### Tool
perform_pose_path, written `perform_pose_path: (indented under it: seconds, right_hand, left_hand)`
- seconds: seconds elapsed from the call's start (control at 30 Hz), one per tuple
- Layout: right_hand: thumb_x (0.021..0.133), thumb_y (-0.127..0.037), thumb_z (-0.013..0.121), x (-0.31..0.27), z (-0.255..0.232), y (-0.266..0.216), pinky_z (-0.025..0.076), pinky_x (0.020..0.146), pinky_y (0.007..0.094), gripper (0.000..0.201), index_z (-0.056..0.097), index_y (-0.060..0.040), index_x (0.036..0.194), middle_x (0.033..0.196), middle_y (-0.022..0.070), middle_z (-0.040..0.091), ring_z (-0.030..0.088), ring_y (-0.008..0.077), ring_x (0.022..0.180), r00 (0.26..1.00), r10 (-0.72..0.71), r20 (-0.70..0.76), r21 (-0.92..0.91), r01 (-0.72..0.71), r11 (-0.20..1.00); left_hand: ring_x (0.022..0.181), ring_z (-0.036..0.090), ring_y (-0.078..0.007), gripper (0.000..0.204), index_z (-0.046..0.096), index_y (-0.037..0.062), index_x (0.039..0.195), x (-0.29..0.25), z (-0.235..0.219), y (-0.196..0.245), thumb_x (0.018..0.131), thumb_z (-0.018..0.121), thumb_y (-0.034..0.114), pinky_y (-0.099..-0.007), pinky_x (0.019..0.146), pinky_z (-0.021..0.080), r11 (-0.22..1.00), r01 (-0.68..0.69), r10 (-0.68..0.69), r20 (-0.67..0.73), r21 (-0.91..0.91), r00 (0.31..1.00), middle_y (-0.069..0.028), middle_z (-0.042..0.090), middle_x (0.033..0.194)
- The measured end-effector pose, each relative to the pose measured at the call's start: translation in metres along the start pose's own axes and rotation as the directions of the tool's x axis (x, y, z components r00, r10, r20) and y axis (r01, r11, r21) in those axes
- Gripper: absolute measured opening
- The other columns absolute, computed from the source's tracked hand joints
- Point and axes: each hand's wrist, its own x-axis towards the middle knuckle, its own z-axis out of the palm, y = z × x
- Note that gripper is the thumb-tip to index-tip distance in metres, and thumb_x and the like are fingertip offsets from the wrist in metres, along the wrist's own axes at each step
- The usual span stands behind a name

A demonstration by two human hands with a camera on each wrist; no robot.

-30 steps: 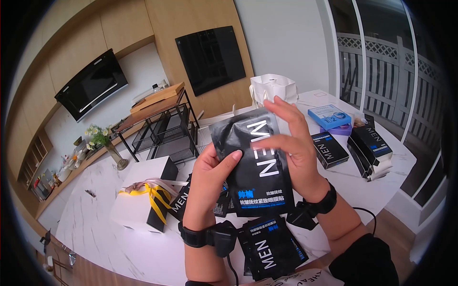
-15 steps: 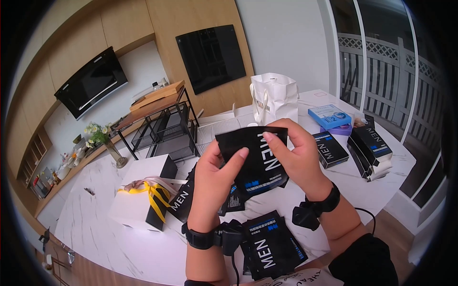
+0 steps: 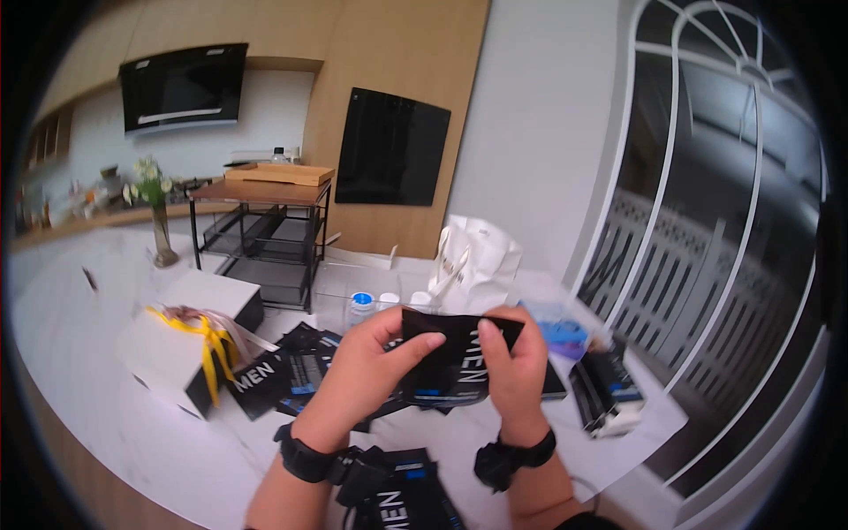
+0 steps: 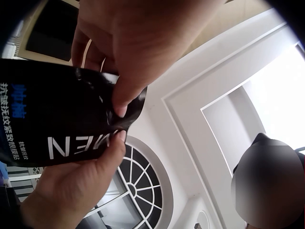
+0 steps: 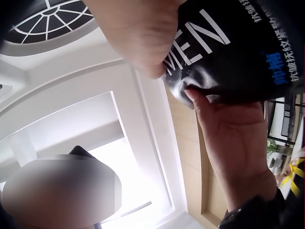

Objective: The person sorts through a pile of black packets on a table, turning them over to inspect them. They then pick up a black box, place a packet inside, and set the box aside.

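Note:
Both hands hold a black eye patch sachet (image 3: 446,375) lettered MEN by its top edge, above the table. My left hand (image 3: 371,367) pinches the top left part, thumb on the printed front. At the top right corner my right hand (image 3: 518,375) pinches it the same way. The left wrist view shows the sachet (image 4: 52,105) creased near the two thumb tips, which sit close together at its edge. Below the hands lies a stack of similar sachets (image 3: 415,495). More sachets (image 3: 305,371) are spread to the left, partly behind my left hand.
A white box (image 3: 168,358) with a yellow ribbon (image 3: 212,353) sits at left, before a black wire rack (image 3: 265,194). Behind the hands are a blue-lidded jar (image 3: 361,302) and a white paper bag (image 3: 486,265). Blue (image 3: 561,331) and black boxes (image 3: 623,384) lie at right.
My right hand has shifted from fingers spread over the sachet's front to pinching its top edge. The sachet has come down and tipped. The head view has tilted up and turned.

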Motion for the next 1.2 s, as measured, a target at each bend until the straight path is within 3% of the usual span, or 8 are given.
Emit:
perform_pose_path:
  seconds: [0.13, 0.4, 0.6, 0.77, 0.87, 0.97, 1.03, 1.2]
  right_hand:
    - [0.078, -0.002, 0.061, -0.006, 0.002, 0.003, 0.037, 0.063, 0.0202, 0.010, 0.052, -0.0006, 0.081, 0.079, 0.0051, 0.055, 0.047, 0.0088, 0.069, 0.974, -0.141, 0.177, 0.025, 0.138, 0.990]
    - [0.086, -0.011, 0.052, -0.004, 0.005, 0.002, 0.035, 0.068, 0.0198, 0.010, 0.050, -0.0020, 0.083, 0.079, 0.0000, 0.049, 0.043, 0.0064, 0.071, 1.000, -0.020, -0.003, -0.130, 0.019, 0.991]
    - [0.085, -0.010, 0.054, -0.013, 0.015, -0.002, 0.036, 0.069, 0.0217, 0.011, 0.050, -0.0004, 0.080, 0.078, 0.0025, 0.049, 0.044, 0.0083, 0.074, 0.949, -0.308, 0.071, -0.283, 0.315, 0.906]
    - [0.084, -0.006, 0.054, -0.001, 0.006, 0.003, 0.035, 0.062, 0.0220, 0.010, 0.050, 0.0001, 0.078, 0.073, 0.0027, 0.049, 0.042, 0.0090, 0.067, 0.993, -0.120, -0.019, -0.188, 0.115, 0.975]
    - [0.083, -0.006, 0.056, -0.005, 0.009, 0.000, 0.037, 0.067, 0.0221, 0.009, 0.050, 0.0000, 0.080, 0.076, 0.0048, 0.052, 0.045, 0.0103, 0.070, 0.978, -0.193, -0.072, -0.139, 0.182, 0.973]
    - [0.078, -0.005, 0.063, -0.011, 0.005, 0.003, 0.040, 0.075, 0.0244, 0.015, 0.053, 0.0020, 0.086, 0.082, 0.0067, 0.055, 0.051, 0.0138, 0.081, 0.950, -0.267, 0.161, -0.213, 0.298, 0.931]
    - [0.077, -0.010, 0.067, -0.014, 0.017, -0.005, 0.043, 0.075, 0.0258, 0.028, 0.056, 0.0024, 0.100, 0.089, 0.0079, 0.060, 0.055, 0.0135, 0.083, 0.997, -0.023, 0.075, -0.072, 0.028, 0.997]
    - [0.084, -0.014, 0.060, -0.005, 0.005, 0.010, 0.043, 0.074, 0.0227, 0.025, 0.056, 0.0011, 0.103, 0.094, 0.0049, 0.060, 0.054, 0.0096, 0.084, 1.000, 0.027, -0.012, -0.175, -0.029, 0.984]
  left_hand:
    - [0.075, 0.052, -0.0060, 0.020, 0.059, -0.0003, 0.092, 0.001, -0.004, -0.004, 0.080, 0.063, 0.016, -0.0209, 0.068, 0.042, 0.999, -0.043, 0.043, -0.065, 0.009, 0.997, -0.0011, 0.060, 0.080]
    - [0.070, 0.052, -0.0060, 0.020, 0.060, -0.0006, 0.085, -0.003, -0.008, 0.007, 0.077, 0.066, 0.017, -0.0206, 0.063, 0.042, 0.991, -0.044, 0.046, -0.013, 0.124, 0.999, -0.0020, 0.059, 0.076]
    - [0.068, 0.051, -0.0085, 0.023, 0.060, -0.0011, 0.082, 0.000, -0.008, 0.001, 0.076, 0.067, 0.020, -0.0230, 0.062, 0.042, 0.975, -0.070, 0.086, -0.069, 0.212, 0.994, -0.0042, 0.057, 0.072]
    - [0.068, 0.050, -0.0051, 0.020, 0.061, 0.0002, 0.082, -0.002, -0.007, 0.007, 0.078, 0.066, 0.019, -0.0212, 0.061, 0.041, 0.989, -0.011, -0.009, 0.132, 0.151, 0.991, -0.0008, 0.058, 0.073]
    - [0.069, 0.052, -0.0044, 0.018, 0.060, 0.0002, 0.086, 0.003, -0.006, -0.005, 0.079, 0.064, 0.017, -0.0203, 0.063, 0.042, 0.999, -0.025, 0.022, 0.058, 0.047, 0.998, -0.0002, 0.059, 0.075]
    - [0.072, 0.054, -0.0042, 0.017, 0.058, -0.0003, 0.089, 0.004, -0.007, -0.005, 0.080, 0.063, 0.014, -0.0193, 0.065, 0.044, 1.000, -0.015, 0.015, -0.014, -0.004, 1.000, -0.0005, 0.060, 0.078]
    - [0.073, 0.055, -0.0046, 0.018, 0.057, -0.0007, 0.090, 0.004, -0.006, -0.002, 0.081, 0.062, 0.014, -0.0191, 0.065, 0.045, 0.978, -0.027, 0.012, -0.072, -0.207, 0.997, -0.0005, 0.061, 0.078]
    - [0.081, 0.054, -0.0064, 0.025, 0.056, -0.0013, 0.098, 0.004, -0.003, -0.007, 0.080, 0.064, 0.014, -0.0214, 0.072, 0.045, 0.992, -0.089, 0.084, -0.060, -0.094, 0.995, -0.0018, 0.060, 0.086]
